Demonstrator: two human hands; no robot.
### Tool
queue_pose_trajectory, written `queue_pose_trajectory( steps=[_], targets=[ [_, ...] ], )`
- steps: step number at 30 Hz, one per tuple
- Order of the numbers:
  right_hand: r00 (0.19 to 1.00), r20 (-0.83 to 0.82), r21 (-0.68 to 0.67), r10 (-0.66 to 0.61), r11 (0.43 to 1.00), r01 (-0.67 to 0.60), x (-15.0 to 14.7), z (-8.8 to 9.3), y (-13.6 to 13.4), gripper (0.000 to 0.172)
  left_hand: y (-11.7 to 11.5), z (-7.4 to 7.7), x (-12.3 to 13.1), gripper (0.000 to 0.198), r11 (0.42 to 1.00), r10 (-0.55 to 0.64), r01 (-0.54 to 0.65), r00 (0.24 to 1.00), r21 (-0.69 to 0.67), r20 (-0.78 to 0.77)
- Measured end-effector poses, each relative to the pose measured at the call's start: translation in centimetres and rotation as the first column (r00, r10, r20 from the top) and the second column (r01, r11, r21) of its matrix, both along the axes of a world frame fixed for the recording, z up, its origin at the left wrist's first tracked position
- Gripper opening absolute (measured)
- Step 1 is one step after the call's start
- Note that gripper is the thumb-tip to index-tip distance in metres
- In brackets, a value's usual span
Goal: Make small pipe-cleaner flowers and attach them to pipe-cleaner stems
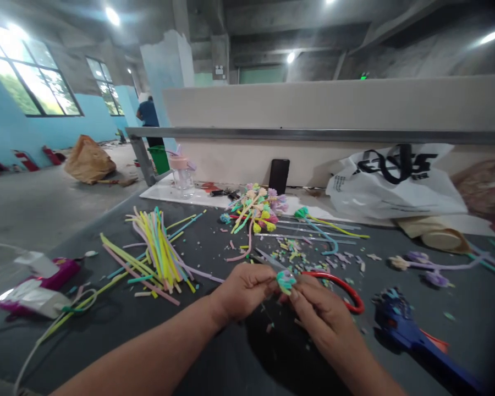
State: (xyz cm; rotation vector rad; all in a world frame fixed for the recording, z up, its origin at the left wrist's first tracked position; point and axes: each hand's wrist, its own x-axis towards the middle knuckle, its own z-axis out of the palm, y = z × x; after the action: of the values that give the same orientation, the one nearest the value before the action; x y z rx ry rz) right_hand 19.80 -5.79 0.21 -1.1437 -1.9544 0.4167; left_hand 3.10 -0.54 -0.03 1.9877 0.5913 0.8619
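A small flower [286, 280] in teal, green and lilac, apparently made of fuzzy pipe cleaners, is pinched between my two hands above the dark table. My left hand [247, 287] grips its left side with thumb and fingers. On the other side, the fingertips of my right hand [319, 308] close on it; part of the flower is hidden by them. Scissors with red handles [350, 291] lie just behind my right hand, blades pointing up and left. Clippings [301, 250] are scattered beyond my hands.
Pastel stems [159, 250] lie heaped on the left, near a charger and cable [37, 264]. Finished flowers [259, 206] are piled at the back before a phone [279, 176]. A blue glue gun [404, 324] and white bag [396, 181] occupy the right. A person [149, 115] stands far off.
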Motion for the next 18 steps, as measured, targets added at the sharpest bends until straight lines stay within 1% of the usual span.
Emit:
queue_pose_trajectory(
  steps=[2, 4, 5, 7, 8, 9, 10, 11, 12, 14, 16, 18],
  targets=[
    [0.999, -0.020, -0.011, 0.036, 0.999, -0.036, 0.3, -0.1, 0.0, 0.026, 0.1, 0.0, 0.0, 0.035, 1.000, 0.003, -0.003, 1.000, 0.002, 0.021],
    [0.997, -0.075, -0.037, 0.025, 0.999, -0.028, 0.8, -0.4, 0.1, 0.024, 0.4, -0.2, 0.0, 0.034, 0.998, 0.055, -0.054, 0.997, -0.018, 0.057],
    [0.993, -0.119, -0.053, -0.021, 0.999, 0.015, 1.0, -0.6, 0.2, 0.023, 0.6, -0.3, -0.1, 0.034, 0.994, 0.102, -0.099, 0.992, -0.047, 0.078],
    [0.958, -0.203, -0.106, -0.202, 0.977, 0.184, 1.3, -1.1, 0.6, 0.024, 0.9, -0.4, -0.3, 0.032, 0.973, 0.207, -0.192, 0.970, -0.127, 0.124],
    [0.934, -0.205, -0.143, -0.293, 0.953, 0.267, 1.4, -1.3, 0.9, 0.024, 1.1, -0.5, -0.4, 0.031, 0.959, 0.256, -0.233, 0.956, -0.159, 0.144],
    [0.918, -0.176, -0.171, -0.356, 0.929, 0.328, 1.3, -1.4, 1.2, 0.023, 1.3, -0.5, -0.6, 0.030, 0.946, 0.303, -0.276, 0.939, -0.171, 0.164],
    [0.916, -0.124, -0.185, -0.382, 0.916, 0.357, 1.1, -1.4, 1.5, 0.022, 1.4, -0.5, -0.8, 0.029, 0.934, 0.345, -0.319, 0.920, -0.158, 0.183],
    [0.927, -0.058, -0.191, -0.371, 0.915, 0.355, 0.7, -1.3, 1.7, 0.021, 1.5, -0.5, -0.9, 0.028, 0.923, 0.383, -0.365, 0.902, -0.122, 0.200],
    [0.943, 0.006, -0.188, -0.332, 0.926, 0.327, 0.2, -1.2, 2.0, 0.020, 1.5, -0.4, -1.1, 0.028, 0.908, 0.418, -0.413, 0.883, -0.071, 0.213],
    [0.969, 0.121, -0.177, -0.215, 0.956, 0.235, -1.2, -0.7, 2.5, 0.018, 1.5, -0.2, -1.5, 0.027, 0.866, 0.475, -0.498, 0.848, 0.047, 0.235],
    [0.968, 0.235, -0.165, -0.088, 0.978, 0.129, -2.8, -0.3, 3.2, 0.019, 1.5, 0.0, -1.8, 0.026, 0.817, 0.509, -0.552, 0.826, 0.165, 0.243],
    [0.949, 0.316, -0.099, 0.018, 0.995, 0.014, -4.6, -0.4, 4.2, 0.018, 1.6, 0.1, -2.1, 0.022, 0.775, 0.519, -0.570, 0.820, 0.271, 0.242]
  ],
)
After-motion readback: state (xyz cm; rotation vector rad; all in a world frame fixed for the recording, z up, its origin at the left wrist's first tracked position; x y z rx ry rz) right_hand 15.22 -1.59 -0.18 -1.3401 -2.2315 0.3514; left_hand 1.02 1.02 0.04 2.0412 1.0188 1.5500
